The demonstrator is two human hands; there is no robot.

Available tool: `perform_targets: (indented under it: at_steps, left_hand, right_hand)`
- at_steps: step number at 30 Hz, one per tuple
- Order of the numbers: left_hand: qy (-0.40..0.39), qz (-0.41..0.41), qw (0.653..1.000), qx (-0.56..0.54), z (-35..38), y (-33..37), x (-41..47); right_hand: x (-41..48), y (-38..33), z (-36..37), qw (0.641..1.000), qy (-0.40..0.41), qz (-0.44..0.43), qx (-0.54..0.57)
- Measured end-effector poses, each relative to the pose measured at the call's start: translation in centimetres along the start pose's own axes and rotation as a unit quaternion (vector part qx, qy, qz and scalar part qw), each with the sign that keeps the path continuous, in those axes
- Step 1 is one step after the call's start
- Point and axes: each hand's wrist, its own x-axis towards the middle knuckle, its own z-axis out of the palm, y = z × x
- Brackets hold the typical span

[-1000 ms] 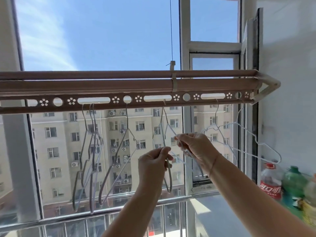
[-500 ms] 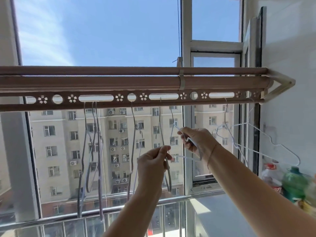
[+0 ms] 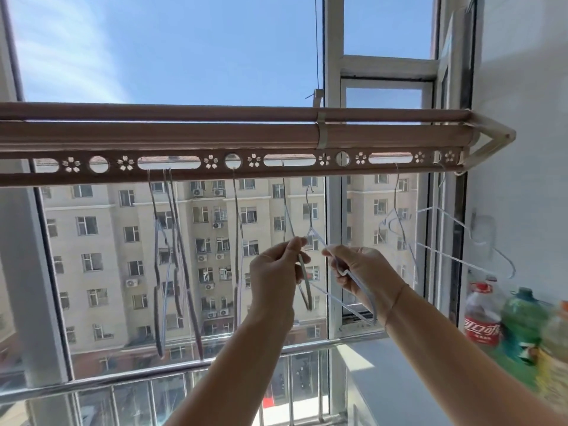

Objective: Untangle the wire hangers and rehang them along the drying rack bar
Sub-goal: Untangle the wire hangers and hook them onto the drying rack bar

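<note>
Some hangers (image 3: 176,256) hang on the rack bar (image 3: 172,136); left hand (image 3: 273,275) fingers clamp a grey hanger (image 3: 307,287), right hand (image 3: 365,269) a white hanger (image 3: 318,238), not yet untangled.

Free room hangs under the bar (image 3: 215,172) between the left hanger bunch (image 3: 157,272) and the single hanger (image 3: 236,229). White hangers (image 3: 398,204) and bottles (image 3: 481,318) crowd the right, by the wall (image 3: 522,179).

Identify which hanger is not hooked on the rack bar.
The pale hanger in the right hand: its hook hangs free below the bar, while the grey hanger in the left hand and the others hang from the bar.
</note>
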Motion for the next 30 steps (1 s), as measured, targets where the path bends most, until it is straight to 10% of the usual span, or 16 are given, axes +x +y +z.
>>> perform_targets:
  at_steps: [13,22,30]
  left_hand:
    - [0.073,0.058,0.993,0.079,-4.6,-5.5,-2.4]
    - [-0.077,-0.209,0.968,0.119,-5.9,-11.5,-6.9]
    - [-0.088,-0.272,0.945,0.161,-7.6,-13.2,-7.5]
  right_hand:
    - [-4.3,5.1,-3.9,0.999,-0.03,0.018,0.01]
    - [-8.6,13.0,-4.1,0.993,-0.048,0.103,-0.021]
    - [-11.6,16.8,-3.8,0.982,-0.085,0.119,-0.122]
